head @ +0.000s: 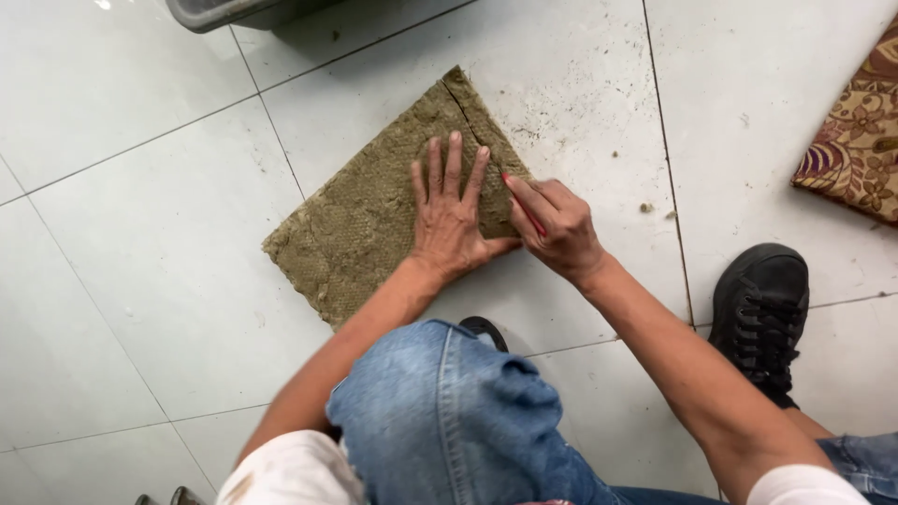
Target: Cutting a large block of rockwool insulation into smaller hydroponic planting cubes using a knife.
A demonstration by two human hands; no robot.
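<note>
Container: a grey bin (234, 11) shows only by its lower edge at the top of the view; its contents cannot be told.
Slab: a roughly square slab of olive-brown fibrous insulation (365, 220) lies flat on the floor, coarse and woolly, with ragged edges and a thin dark cut line running in from its far corner.
Left hand: the left hand (449, 220) lies palm down on the slab, fingers spread and straight, pressing on it just beside the cut line.
Right hand: the right hand (559, 229) is closed around a slim red cutter (524, 206), its tip meeting the slab at the right edge, touching the left hand's fingers.
Floor: large glossy pale tiles (140, 309) with dark grout lines, specked with small crumbs near the slab.
Clothing: a faded blue denim knee (449, 411) and a black laced shoe (762, 309).
Cushion: a patterned maroon and tan fabric cushion (856, 140) at the right edge, well apart from the slab.
</note>
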